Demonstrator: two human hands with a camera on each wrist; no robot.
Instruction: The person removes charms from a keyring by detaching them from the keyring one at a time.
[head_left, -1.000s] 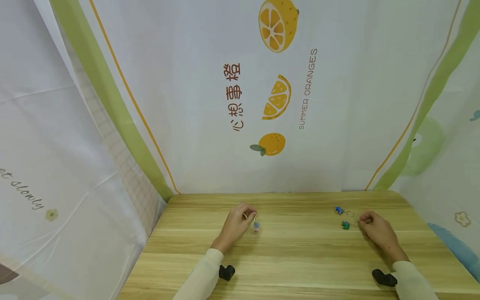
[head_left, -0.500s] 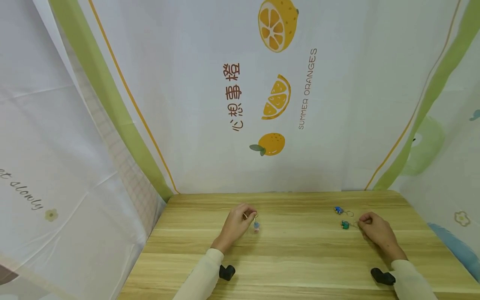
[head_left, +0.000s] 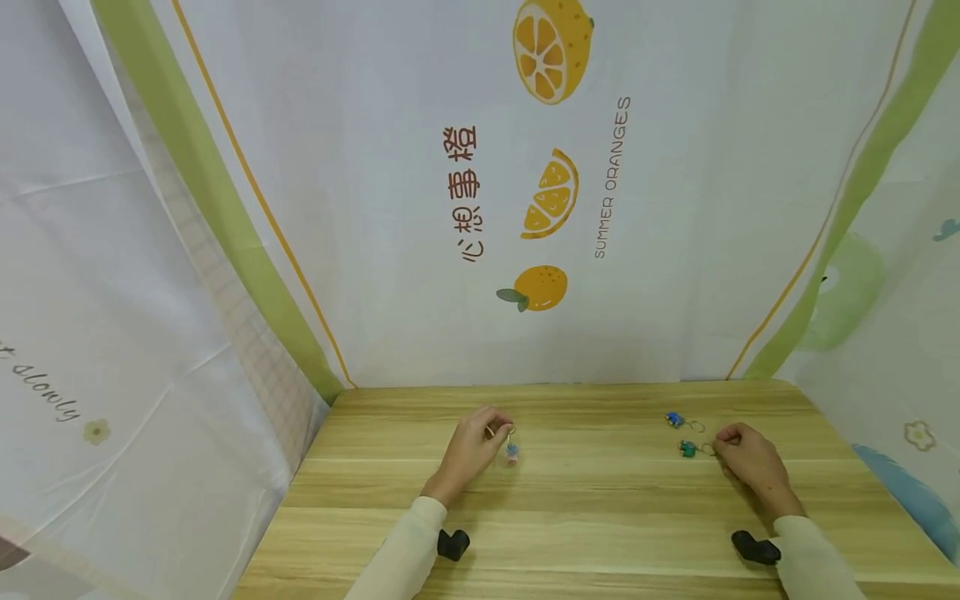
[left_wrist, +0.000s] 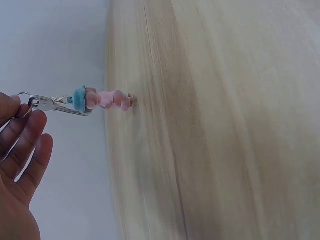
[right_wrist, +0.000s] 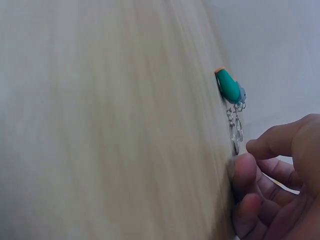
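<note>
My left hand (head_left: 474, 437) pinches the ring of a keychain (left_wrist: 102, 98), which hangs from the fingertips. Its charm is a small pink doll figure in a blue hat, and silver metal pieces dangle beside it. The doll's feet are at or close to the tabletop; whether they touch it I cannot tell. On the right, my right hand (head_left: 752, 460) is beside the ring of a green keychain (head_left: 687, 448) lying on the table. In the right wrist view, the loosely bent thumb and fingers are right by that ring (right_wrist: 234, 137), apparently not gripping it.
A blue keychain (head_left: 674, 419) lies just behind the green one. Both rest on the wooden table (head_left: 585, 508). A white cloth printed with oranges (head_left: 420, 325) hangs behind the table's back edge, and more cloth hangs at both sides.
The right hand has edged slightly left toward the green keychain's ring, and more of the ring shows. The left hand keeps its place with its keychain.
</note>
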